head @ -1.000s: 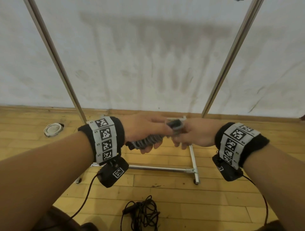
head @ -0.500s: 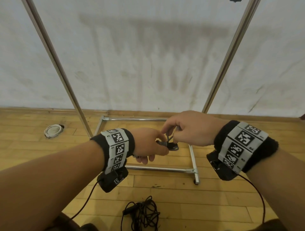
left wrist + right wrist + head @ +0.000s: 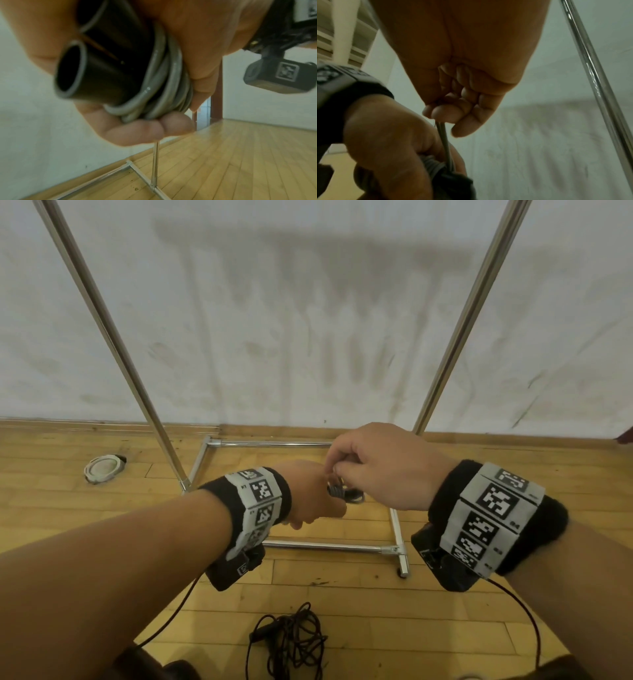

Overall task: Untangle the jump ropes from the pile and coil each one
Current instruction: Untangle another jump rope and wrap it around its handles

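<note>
Head view: left hand (image 3: 310, 494) grips coiled rope (image 3: 337, 491); right hand (image 3: 383, 467) pinches its end.

L hand (image 3: 313, 494) fisted, R hand (image 3: 383, 465) fingers (image 3: 447, 113) pinching above.

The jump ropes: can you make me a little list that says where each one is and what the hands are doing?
held rope: grey jump rope wound around its black handles
left hand: grips the wound bundle
right hand: pinches the rope's end above the bundle
other rope: black tangled pile on the wooden floor
behind: metal rack, white wall
</note>
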### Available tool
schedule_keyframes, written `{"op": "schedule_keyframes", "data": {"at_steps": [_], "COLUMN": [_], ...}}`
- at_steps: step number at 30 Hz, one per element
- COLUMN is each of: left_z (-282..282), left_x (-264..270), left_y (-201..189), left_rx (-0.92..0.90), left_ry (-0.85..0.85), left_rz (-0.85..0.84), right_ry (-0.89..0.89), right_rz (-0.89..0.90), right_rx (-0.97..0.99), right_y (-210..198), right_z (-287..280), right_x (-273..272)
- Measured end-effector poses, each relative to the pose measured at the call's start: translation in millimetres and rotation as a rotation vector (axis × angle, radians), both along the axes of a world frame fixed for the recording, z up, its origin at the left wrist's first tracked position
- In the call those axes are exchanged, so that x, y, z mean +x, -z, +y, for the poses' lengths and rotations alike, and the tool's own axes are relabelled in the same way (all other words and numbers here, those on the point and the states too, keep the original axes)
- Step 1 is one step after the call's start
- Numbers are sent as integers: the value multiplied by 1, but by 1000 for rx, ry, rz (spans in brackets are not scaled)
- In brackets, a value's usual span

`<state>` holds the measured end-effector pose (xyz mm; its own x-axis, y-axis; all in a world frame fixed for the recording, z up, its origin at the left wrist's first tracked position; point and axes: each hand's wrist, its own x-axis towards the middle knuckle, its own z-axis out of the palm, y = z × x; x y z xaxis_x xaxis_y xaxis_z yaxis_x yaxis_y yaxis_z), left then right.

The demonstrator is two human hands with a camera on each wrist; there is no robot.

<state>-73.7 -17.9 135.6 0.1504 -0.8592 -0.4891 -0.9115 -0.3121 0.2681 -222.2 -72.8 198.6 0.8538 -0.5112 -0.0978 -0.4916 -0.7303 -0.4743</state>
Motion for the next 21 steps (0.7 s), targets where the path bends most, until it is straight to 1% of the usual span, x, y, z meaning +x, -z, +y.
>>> {"op": "schedule_keyframes", "data": {"at_steps": [1,2,4,6,8,10,12,14,16,17,20,21], "left_z": [-1,-1,0,2,4,6,6,7,7,6,6,6], "left_x": [5,10,23,31,33,33,33,33,33,34,35,35], "left_y": [0,-2,-7,-9,-7,-5,-4,-5,-6,-7,-8,-9], "left_rx": [4,-1,-33,-75,-104,-100,-89,-100,-124,-136,-152,-155], "left_ry": [-62,-134,-227,-239,-217,-217,-229,-245,-279,-296,-333,-334], "left_rz": [103,248,502,629,670,713,759,816,865,881,908,910], "right_ry": [19,55,147,226,280,307,312,302,284,275,253,255], "right_rz": [-36,-89,-218,-309,-374,-413,-448,-476,-488,-487,-435,-425], "right_rx": [0,22,128,252,350,366,414,521,587,575,349,305], "right_y": [-3,-5,-9,-13,-10,-7,-3,-1,1,3,7,9], "right_z": [-1,-4,-13,-21,-26,-29,-31,-32,-31,-31,-32,-32], "right_x": [-2,-4,-12,-18,-21,-22,-22,-20,-18,-17,-14,-14]}}
